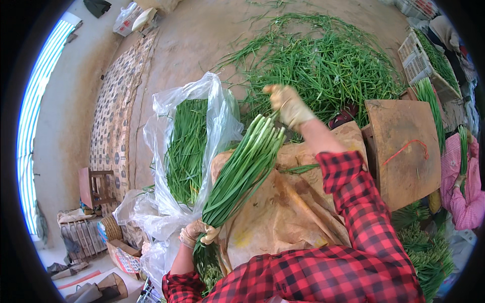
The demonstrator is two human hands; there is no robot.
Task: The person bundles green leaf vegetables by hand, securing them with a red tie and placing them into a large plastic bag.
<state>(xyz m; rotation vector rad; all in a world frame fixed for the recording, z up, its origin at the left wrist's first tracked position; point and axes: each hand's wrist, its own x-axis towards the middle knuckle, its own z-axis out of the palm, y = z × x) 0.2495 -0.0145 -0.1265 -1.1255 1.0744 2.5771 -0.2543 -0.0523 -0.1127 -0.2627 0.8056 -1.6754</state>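
Note:
A thick bunch of Chinese chives (242, 166) lies slantwise over my lap, its pale cut ends pointing away from me. My left hand (199, 231), in a thin pale glove, is closed around the leafy lower part. My gloved right hand (288, 106) is raised just beyond the pale ends and blurred; thin strands show below it, but whether it grips them is unclear. A stained tan apron (280, 223) covers my lap, with a few loose green leaves (301, 169) on it. Left of the bunch, a clear plastic bag (218, 110) gapes around more chives (187, 151).
A large heap of loose green leaves (322, 64) covers the floor ahead. At right stand a wooden stool (409, 181) bearing a red string (407, 146) and a white crate (411, 58) of greens. A co-worker's pink sleeve (452, 170) is beyond. Budded stalks (424, 250) lie lower right.

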